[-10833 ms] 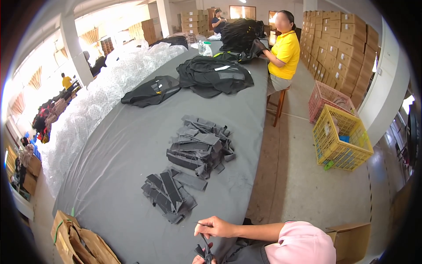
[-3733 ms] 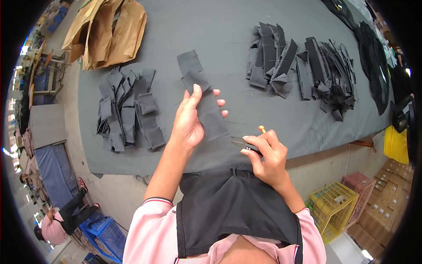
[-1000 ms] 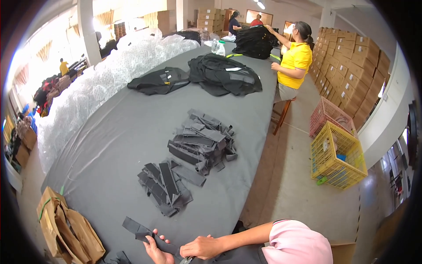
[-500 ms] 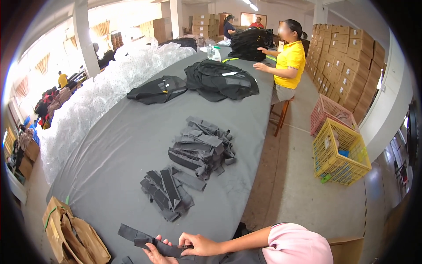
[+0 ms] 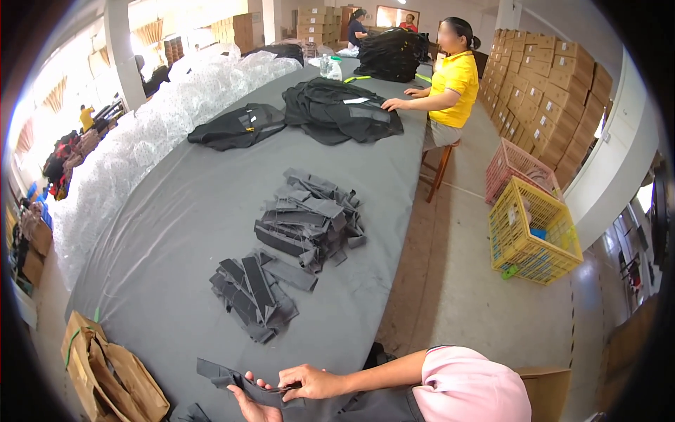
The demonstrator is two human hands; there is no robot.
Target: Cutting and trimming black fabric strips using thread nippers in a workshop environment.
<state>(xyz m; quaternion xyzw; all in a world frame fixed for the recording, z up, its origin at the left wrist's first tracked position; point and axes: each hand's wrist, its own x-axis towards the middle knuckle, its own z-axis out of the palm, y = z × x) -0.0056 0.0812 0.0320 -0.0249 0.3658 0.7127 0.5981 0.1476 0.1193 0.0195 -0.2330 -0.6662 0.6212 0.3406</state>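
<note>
At the bottom edge, both my hands hold a dark grey fabric strip [image 5: 219,373] over the near end of the grey table [image 5: 176,211]. My left hand [image 5: 247,406] lies palm up under the strip. My right hand [image 5: 309,383], reaching out of a pink sleeve, pinches the strip from above; a small dark object sits at its fingertips, too small to identify. Just beyond my hands lies a small pile of grey strips [image 5: 249,292], with a larger pile [image 5: 309,221] behind it.
Brown paper bags [image 5: 105,366] lie at the table's near left. Black garments [image 5: 337,112] lie farther up, where a seated person in a yellow shirt [image 5: 450,91] works. Yellow [image 5: 531,232] and pink [image 5: 517,165] crates stand on the floor at right, before stacked cartons [image 5: 555,91].
The view has tilted slightly. My hands stay at the bottom edge with the strip, my right hand now closer over it. The person in yellow is now seated, hands on the black garments.
</note>
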